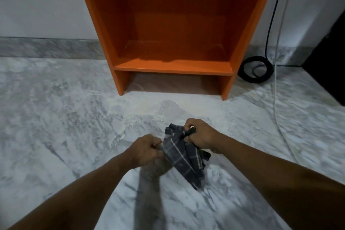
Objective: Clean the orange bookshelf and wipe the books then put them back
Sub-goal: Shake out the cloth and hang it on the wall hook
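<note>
Orange boards are rising at the far middle of the room, where the bookshelf [173,70] is standing on the grey marble floor [56,117] against the pale wall [37,2]. Its lowest shelf is sitting a little above the floor, leaving an open gap beneath it between the two side panels.

Nearer, in front of the bookshelf and well apart from it, a person is reaching both bare forearms forward and holding a dark checked cloth [184,157] low over the floor. The left grip [147,150] is clenching on the cloth's left edge, with its fingers curling in and pinching the fabric. The right grip [200,135] is grasping the far upper part of the cloth, and its fingers are wrapping round a twisted bunch of it. Between the two, the fabric is hanging crumpled, and its loose end is drooping towards the near right.

To the right of the bookshelf a black cable [256,69] is lying coiled on the floor by the wall and running up out of view. A white cable [275,99] is trailing just beside it towards the near right. A dark object [328,52] is standing at the far right edge; I cannot tell what it is.
</note>
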